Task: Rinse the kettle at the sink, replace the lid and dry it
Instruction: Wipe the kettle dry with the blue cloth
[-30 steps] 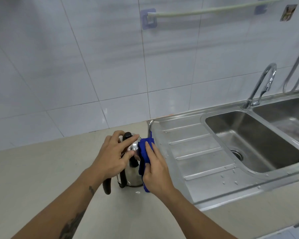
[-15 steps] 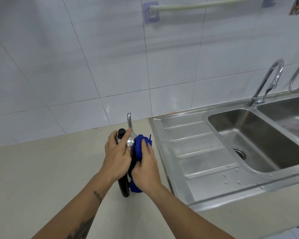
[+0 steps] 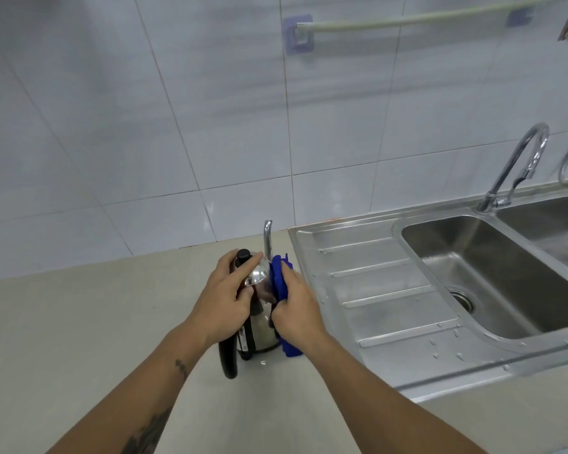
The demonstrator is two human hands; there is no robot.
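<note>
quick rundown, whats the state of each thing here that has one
kettle: upright on the counter, lid on
lid: in place, left hand pressing on it
blue cloth: held by right hand against the kettle's side
faucet: off, no water running
sink basin: no standing water
drainboard: scattered droplets

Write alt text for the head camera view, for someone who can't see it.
A person's left hand steadies a steel kettle by its lid on a beige counter while the right hand presses a blue cloth against its side. A steel sink with a wet draining board lies to the right, below a white tiled wall.
</note>
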